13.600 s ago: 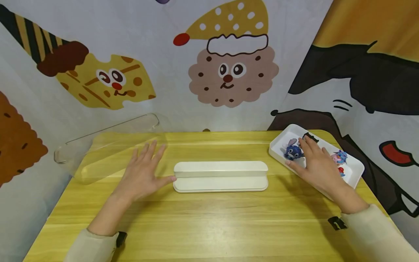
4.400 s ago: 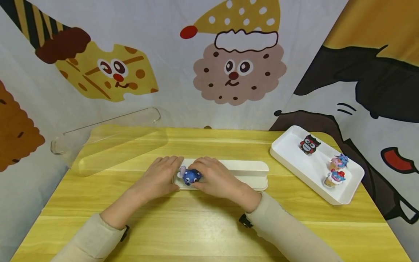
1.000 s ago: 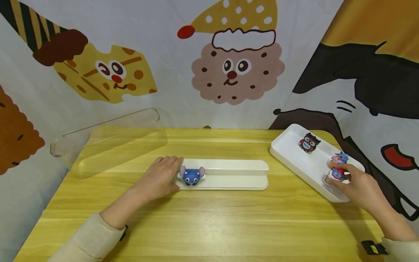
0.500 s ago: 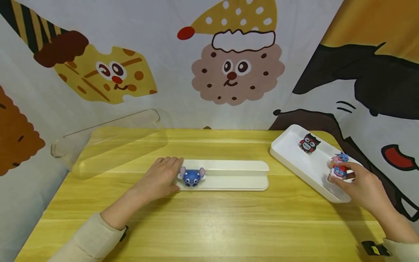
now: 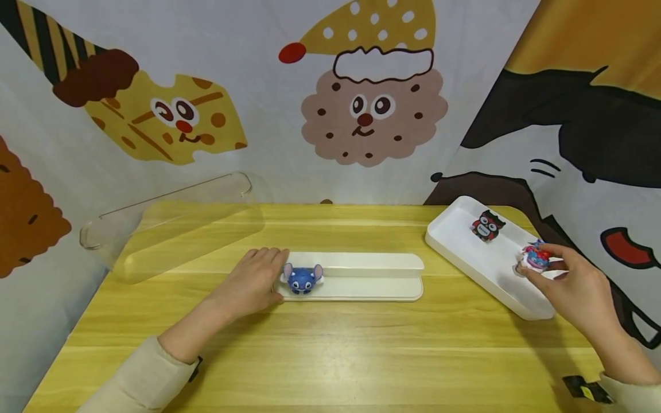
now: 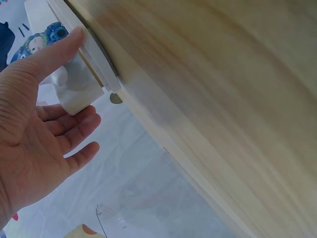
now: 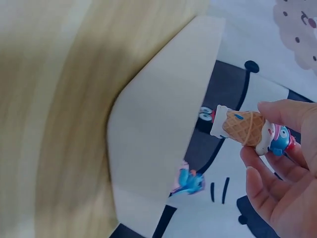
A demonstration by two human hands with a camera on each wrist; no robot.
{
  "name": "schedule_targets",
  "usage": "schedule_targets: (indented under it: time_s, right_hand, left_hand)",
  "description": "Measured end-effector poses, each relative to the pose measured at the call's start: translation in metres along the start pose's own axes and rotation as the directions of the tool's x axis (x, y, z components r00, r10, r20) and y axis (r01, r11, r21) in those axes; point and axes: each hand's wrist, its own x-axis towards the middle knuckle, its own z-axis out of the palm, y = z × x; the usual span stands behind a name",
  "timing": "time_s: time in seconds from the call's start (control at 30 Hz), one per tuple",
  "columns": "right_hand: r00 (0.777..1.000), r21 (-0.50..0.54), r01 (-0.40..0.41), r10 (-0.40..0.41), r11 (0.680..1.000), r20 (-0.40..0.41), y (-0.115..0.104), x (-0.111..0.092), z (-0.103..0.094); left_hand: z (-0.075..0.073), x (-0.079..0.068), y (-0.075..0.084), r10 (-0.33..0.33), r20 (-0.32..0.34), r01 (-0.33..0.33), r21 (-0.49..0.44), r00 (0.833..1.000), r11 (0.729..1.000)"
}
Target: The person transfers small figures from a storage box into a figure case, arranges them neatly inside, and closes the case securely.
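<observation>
My left hand (image 5: 253, 281) grips the left end of a white two-step display base (image 5: 372, 287), thumb at the front edge and fingers behind. On that end of the base a blue big-eared Stitch figurine (image 5: 303, 279) stands upright, facing me. My right hand (image 5: 583, 287) pinches an ice-cream-cone figurine (image 5: 536, 259) between thumb and fingers, above the right part of a white tray (image 5: 467, 275). In the right wrist view its waffle cone (image 7: 245, 126) and blue-and-red top show, the cone lying sideways. Another blue-and-pink figurine (image 7: 190, 181) is mostly hidden behind it in the head view.
A red-and-black owl figurine (image 5: 488, 226) stands toward the back of the tray. At the back left lies a clear plastic cover (image 5: 181, 229). Behind the wooden table (image 5: 330, 355) hangs a cartoon-printed cloth (image 5: 279, 115).
After the Stitch figurine was set on the base, my right hand moved to the tray and took the cone figurine. Over the last second it lifted it slightly. The left hand keeps still.
</observation>
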Motion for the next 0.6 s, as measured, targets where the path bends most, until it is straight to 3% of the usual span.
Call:
schedule_targets:
  time_s: [0.6]
  right_hand:
    - [0.991, 0.104, 0.087, -0.075, 0.991, -0.111, -0.035, -0.005, -0.007]
  left_hand:
    - [0.0, 0.0, 0.001, 0.003, 0.004, -0.003, 0.018, 1.0, 1.0]
